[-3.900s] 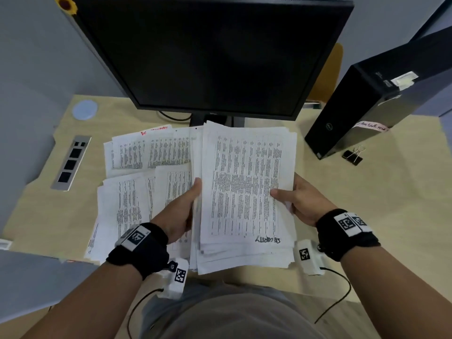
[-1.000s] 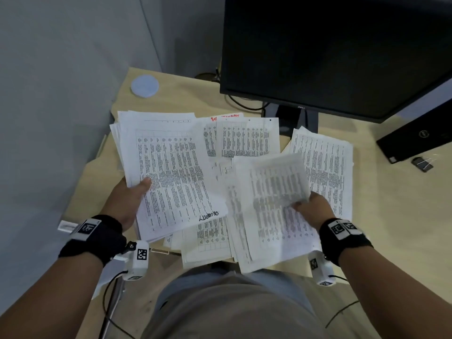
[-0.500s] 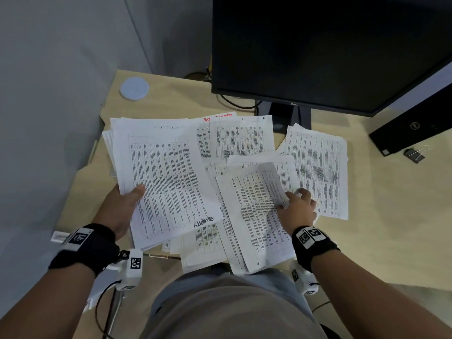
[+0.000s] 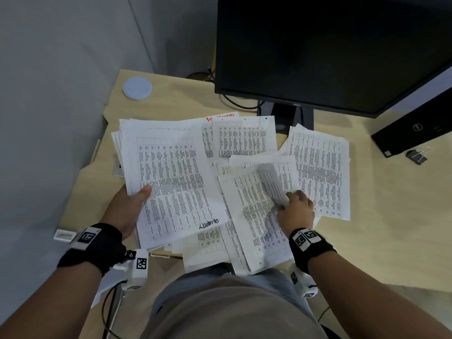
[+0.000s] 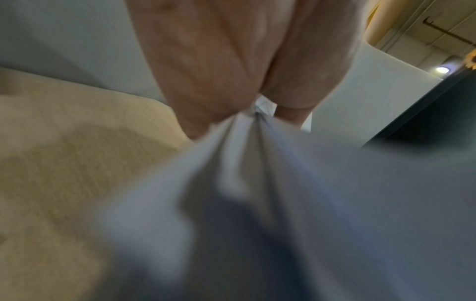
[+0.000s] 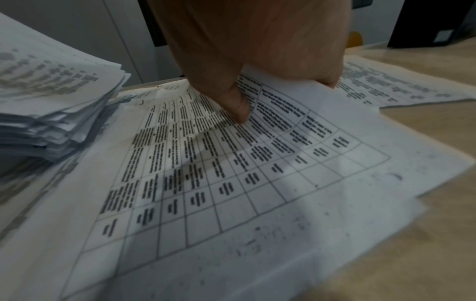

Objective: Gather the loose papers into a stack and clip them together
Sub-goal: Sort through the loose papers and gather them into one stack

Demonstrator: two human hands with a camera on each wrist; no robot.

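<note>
The left hand (image 4: 127,209) grips a thick stack of papers (image 4: 171,182) at its lower left edge, thumb on top of the printed sheet and fingers underneath; the stack sits in the left centre of the head view, tilted, with a handwritten word near its lower right corner. In the left wrist view the sheets bunch together where the hand (image 5: 231,67) closes on them, though that picture is blurred and the fingers can hardly be told apart.

The right hand (image 4: 294,211) is low and right of centre in the head view, pinching the right edge of a loose sheet (image 4: 254,216) that lies on other loose papers (image 4: 318,167) spread across the counter (image 4: 391,216). The right wrist view shows the thumb (image 6: 239,110) pressed on the printed table of that sheet, with the edge of the paper curled up under the hand.

More sheets lie fanned below the monitor (image 4: 330,50), one with red writing at its top edge. A black binder clip (image 4: 415,156) lies on the counter at the right edge of the frame, just beside a black computer case (image 4: 415,126) and well apart from the papers. A round pale disc (image 4: 137,88) sits at the upper left of the counter.
</note>
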